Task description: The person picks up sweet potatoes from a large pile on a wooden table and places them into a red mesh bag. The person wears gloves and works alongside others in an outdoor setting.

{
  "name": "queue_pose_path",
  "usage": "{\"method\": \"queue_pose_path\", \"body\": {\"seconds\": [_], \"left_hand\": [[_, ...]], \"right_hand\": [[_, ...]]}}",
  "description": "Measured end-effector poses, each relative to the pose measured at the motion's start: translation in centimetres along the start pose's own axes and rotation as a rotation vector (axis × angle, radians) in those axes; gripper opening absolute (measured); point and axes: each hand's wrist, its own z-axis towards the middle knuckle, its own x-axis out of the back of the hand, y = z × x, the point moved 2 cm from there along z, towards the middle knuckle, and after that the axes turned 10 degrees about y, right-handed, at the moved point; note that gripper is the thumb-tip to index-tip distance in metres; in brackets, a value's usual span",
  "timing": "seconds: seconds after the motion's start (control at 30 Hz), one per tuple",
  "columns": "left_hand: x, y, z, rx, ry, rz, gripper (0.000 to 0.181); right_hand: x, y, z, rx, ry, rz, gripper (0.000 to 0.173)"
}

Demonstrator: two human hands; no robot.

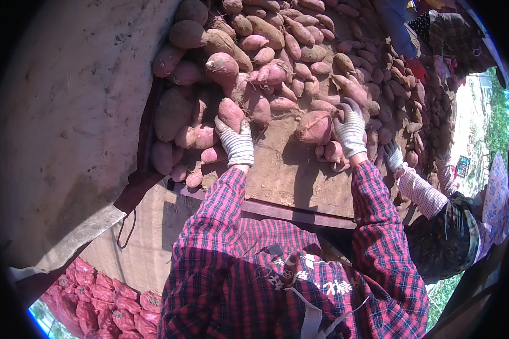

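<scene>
Reddish sweet potatoes [271, 73] with soil on them lie heaped over the far part of a dusty sorting table [271, 169]. My left hand [237, 142], in a striped knit glove, is closed around the lower end of a sweet potato [230, 111] at the heap's near left edge. On the right, my right hand [351, 129], gloved alike, rests with bent fingers among the sweet potatoes. A large round sweet potato [314, 127] lies just left of it, close to the thumb. Whether the right hand grips anything is hidden by its own fingers.
A soiled pale sheet [76, 84] covers the left side. The table's near rail [297, 214] runs before my body. Red mesh sacks [106, 305] are stacked lower left. A co-worker's gloved hand [393, 156] is close on my right; another co-worker's red glove [417, 70] reaches in at upper right.
</scene>
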Motion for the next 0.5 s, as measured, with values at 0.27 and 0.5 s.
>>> {"method": "queue_pose_path", "body": {"seconds": [0.27,0.5], "left_hand": [[5.2,4.9,-8.9,-0.091,-0.553,-0.363,0.056],[12.6,1.9,6.4,-0.574,-0.003,0.394,0.062]], "right_hand": [[-2.4,-11.6,-9.9,-0.873,-0.391,1.303,0.075],[1.8,-6.5,-15.6,-1.267,-0.551,1.677,0.071]]}}
